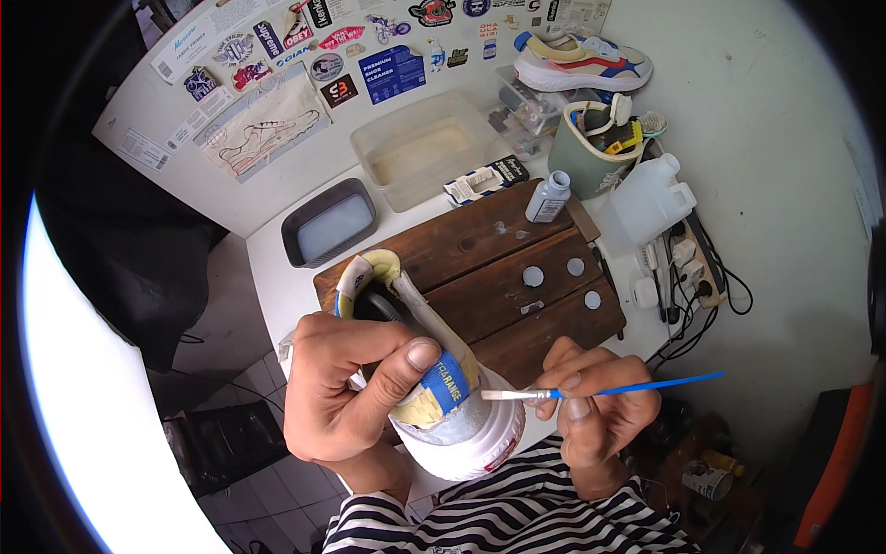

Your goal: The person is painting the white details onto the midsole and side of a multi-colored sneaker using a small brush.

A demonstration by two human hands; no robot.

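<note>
My left hand is closed round a sneaker, its thumb pressing on the blue tongue label. The shoe is tilted with its toe toward me; it has a white sole, a greyish toe and pale yellow lining around the collar. Pinched in the fingers of my right hand is a slim paintbrush with a blue handle. Its pale bristles point left and lie at the shoe's toe, just beside the label; whether they touch the surface I cannot tell. My left hand hides part of the shoe's side.
Beneath the shoe lies a dark wooden board with an uncapped bottle and small white discs. Behind are a grey tray and a clear tub. A brush bucket, white jug, second sneaker and cables stand right.
</note>
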